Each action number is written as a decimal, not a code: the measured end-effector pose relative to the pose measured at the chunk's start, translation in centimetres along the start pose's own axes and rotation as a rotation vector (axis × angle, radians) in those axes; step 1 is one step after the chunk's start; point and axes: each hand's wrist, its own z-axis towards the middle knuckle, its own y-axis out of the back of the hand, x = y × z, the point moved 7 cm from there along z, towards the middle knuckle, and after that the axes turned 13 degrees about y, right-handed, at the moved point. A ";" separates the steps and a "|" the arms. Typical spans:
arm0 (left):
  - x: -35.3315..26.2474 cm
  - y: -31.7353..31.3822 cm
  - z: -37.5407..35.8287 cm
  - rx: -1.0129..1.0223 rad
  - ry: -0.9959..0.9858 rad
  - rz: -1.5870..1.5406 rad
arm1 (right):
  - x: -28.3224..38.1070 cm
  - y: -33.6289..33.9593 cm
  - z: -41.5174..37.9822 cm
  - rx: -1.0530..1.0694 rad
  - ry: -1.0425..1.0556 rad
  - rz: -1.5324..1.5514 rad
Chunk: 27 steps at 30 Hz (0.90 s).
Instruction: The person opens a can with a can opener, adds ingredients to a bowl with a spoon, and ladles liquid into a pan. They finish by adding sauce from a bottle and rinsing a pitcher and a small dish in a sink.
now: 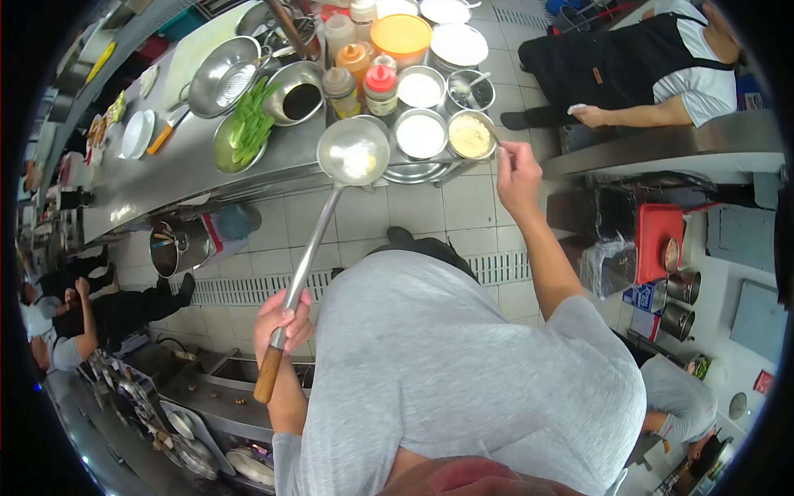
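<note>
My left hand (283,321) is closed round the handle of a long steel ladle (308,252) with a wooden end. Its round bowl (343,149) is held over the counter's front edge; bright glare hides part of its inside. My right hand (519,175) is pinched on a thin handle (498,145) at the rim of a steel container of beige powder (471,135); the handle's far end is hidden. Beside that container stand a tub of white powder (420,135), a second white-filled tub (418,88) and a container with a spoon in it (470,89).
Squeeze bottles (354,62) and an orange-lidded tub (401,35) stand behind. Leftward are a bowl of green vegetables (248,128), a bowl of dark liquid (299,97), a colander (223,78) and an orange-handled knife (161,136). A person in a black apron (612,70) stands at right.
</note>
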 end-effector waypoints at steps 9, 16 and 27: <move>-0.4 -0.4 -1.0 -0.014 -0.017 0.026 | -9.5 -3.3 -10.9 0.154 -0.178 -0.353; -0.5 -0.6 -1.8 0.002 -0.040 0.013 | -11.2 -3.1 -9.8 0.192 -0.187 -0.230; 2.5 1.1 -5.8 -0.007 -0.175 -0.115 | -10.0 -3.7 0.2 0.667 -0.016 -0.505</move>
